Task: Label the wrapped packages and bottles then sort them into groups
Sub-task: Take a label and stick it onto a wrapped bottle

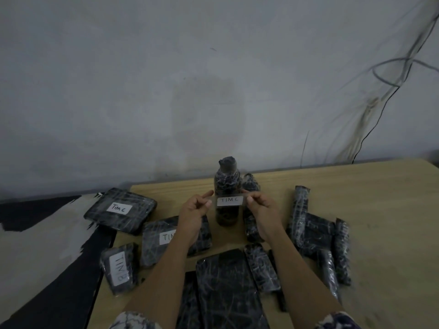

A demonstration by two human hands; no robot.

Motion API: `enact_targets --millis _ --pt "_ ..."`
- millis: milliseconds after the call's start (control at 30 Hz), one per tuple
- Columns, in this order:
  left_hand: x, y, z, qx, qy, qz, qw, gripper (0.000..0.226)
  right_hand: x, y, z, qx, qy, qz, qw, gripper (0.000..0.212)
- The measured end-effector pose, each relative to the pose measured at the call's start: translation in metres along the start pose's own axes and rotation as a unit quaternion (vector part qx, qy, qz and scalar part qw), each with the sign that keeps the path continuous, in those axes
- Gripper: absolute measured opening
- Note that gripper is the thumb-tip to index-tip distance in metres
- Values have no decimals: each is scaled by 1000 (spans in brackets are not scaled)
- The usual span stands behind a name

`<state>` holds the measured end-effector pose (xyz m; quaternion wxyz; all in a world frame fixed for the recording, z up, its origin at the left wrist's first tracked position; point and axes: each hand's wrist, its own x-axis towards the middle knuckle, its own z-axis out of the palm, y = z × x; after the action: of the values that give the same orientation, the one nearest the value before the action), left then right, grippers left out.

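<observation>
A dark wrapped bottle (226,184) stands upright near the middle of the wooden table (380,210). Across its front hangs a white label (230,201) reading "TIM C". My left hand (193,214) pinches the label's left end and my right hand (260,210) pinches its right end. Three labelled wrapped packages lie to the left: one marked "TIM C" (120,213), one marked "TIM" (156,243) partly under my left forearm, and a small one (118,267). Whether the label touches the bottle cannot be told.
Several unlabelled wrapped rolls (300,210) and packages (223,286) lie to the right and near me. Another wrapped bottle (250,210) stands just right of the first. A black and white cloth (47,245) covers the left. Cables (370,110) hang on the wall behind.
</observation>
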<state>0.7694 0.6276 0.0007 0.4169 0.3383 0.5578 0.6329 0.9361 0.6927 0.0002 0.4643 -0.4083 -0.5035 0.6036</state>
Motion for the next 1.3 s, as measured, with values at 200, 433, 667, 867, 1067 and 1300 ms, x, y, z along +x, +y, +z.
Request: enact_targets --millis 200,433,667,867,1067,1300 --pt "8 -2 4 -11 35 3 999 29 9 0 5 17 -3 1 1000 23" --pt "17 -12 11 -38 83 13 996 29 7 -2 16 -10 49 -12 999 17" --pt "26 -17 24 -78 126 -2 989 30 9 -6 21 -27 92 -14 995 16" --pt "27 -12 25 -85 124 -15 989 33 15 -1 22 -89 110 -15 990 12" --pt "24 -8 32 -122 148 -33 981 20 14 -5 27 -25 116 -6 993 17" --pt "27 -11 37 -93 166 -24 981 17 16 -1 36 128 103 64 984 19"
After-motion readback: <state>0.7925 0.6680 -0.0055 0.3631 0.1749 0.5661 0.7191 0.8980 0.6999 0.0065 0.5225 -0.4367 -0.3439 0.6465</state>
